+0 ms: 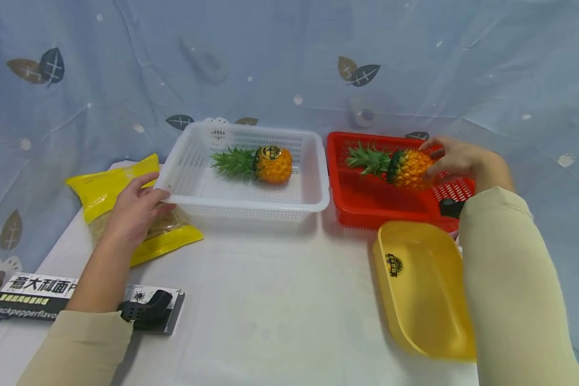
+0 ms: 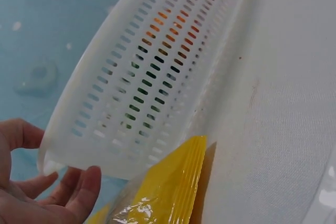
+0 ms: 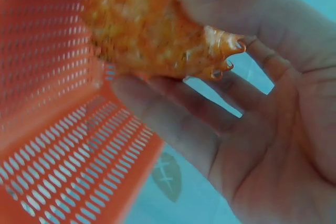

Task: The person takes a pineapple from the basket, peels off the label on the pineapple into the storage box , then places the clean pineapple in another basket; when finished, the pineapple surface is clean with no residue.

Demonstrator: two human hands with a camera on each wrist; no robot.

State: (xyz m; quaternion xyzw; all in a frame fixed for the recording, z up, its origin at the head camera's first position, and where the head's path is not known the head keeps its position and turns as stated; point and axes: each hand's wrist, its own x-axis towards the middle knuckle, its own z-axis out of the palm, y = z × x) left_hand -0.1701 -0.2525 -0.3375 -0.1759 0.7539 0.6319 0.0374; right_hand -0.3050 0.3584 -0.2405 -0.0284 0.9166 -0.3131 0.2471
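Right hand [image 1: 455, 155] grips pineapple [image 1: 405, 168] over red basket [image 1: 366, 201].

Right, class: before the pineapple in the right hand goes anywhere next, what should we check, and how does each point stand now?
1. Right hand grips its pineapple: ok.
2. That pineapple is over the red basket, not resting in it: ok.
3. Left hand touches the white basket at its corner: ok.
4. White basket already holds another pineapple with room beside it: ok.
5. Yellow tray lies clear of both baskets: ok.
6. Grip firmness: cannot tell.
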